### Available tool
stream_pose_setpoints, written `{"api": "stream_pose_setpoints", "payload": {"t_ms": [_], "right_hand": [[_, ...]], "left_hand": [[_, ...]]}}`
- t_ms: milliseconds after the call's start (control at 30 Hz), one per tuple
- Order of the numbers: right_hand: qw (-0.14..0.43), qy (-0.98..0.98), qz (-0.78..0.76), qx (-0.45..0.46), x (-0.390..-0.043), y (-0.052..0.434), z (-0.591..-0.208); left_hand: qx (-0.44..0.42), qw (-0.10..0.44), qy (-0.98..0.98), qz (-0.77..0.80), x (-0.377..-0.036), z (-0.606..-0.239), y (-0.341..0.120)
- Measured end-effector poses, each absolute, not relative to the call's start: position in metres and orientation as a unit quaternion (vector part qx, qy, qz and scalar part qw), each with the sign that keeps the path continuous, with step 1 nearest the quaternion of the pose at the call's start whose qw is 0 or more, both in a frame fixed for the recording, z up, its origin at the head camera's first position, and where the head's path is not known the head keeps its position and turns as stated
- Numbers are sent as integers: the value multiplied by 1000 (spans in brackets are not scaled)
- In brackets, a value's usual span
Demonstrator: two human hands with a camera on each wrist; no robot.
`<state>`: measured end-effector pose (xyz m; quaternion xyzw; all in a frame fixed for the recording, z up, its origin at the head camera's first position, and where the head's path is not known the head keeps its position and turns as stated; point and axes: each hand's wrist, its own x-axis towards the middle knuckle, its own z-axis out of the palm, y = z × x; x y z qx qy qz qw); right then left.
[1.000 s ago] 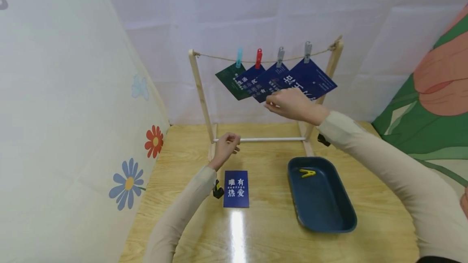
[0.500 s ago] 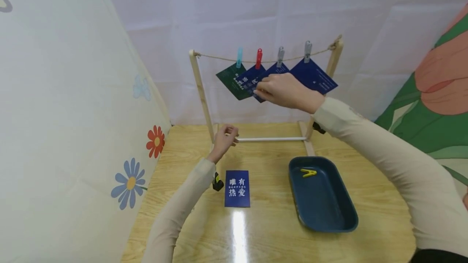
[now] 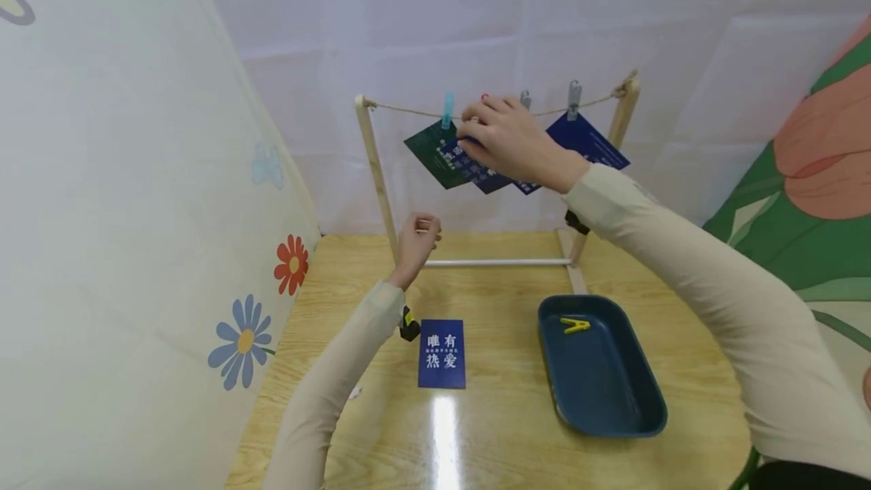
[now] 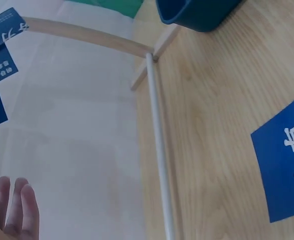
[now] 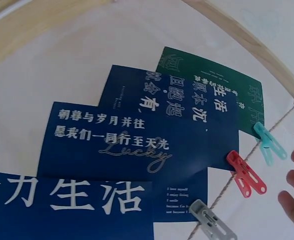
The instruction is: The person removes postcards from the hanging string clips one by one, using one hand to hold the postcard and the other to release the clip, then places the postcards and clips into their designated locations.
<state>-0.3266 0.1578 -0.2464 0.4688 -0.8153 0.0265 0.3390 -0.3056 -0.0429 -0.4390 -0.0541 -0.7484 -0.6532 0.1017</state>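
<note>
Near the top centre of the head view, the right hand (image 3: 506,138) is raised to the twine line (image 3: 408,108), covering most of the red clothespin (image 5: 246,173) and the lower part of the grey one beside it. In the right wrist view its fingertips (image 5: 293,206) sit apart at the right edge, just short of the red clothespin, gripping nothing. The left hand (image 3: 415,240) hovers loosely curled and empty above the white crossbar (image 3: 497,262) at centre. A blue card (image 3: 442,353) lies flat on the wooden table (image 3: 497,414), lower centre; a yellow clothespin (image 3: 573,324) rests in the dark blue tray (image 3: 615,418)
</note>
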Motion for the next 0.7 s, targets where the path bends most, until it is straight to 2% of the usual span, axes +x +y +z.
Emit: {"api": "stream_pose_setpoints", "payload": {"t_ms": [367, 700], "right_hand": [[313, -840, 57, 440, -348, 136, -234], [207, -906, 107, 354, -355, 123, -224]], "left_hand": [[-55, 131, -760, -634, -313, -424, -34], [-58, 127, -759, -636, -314, -421, -25]]}}
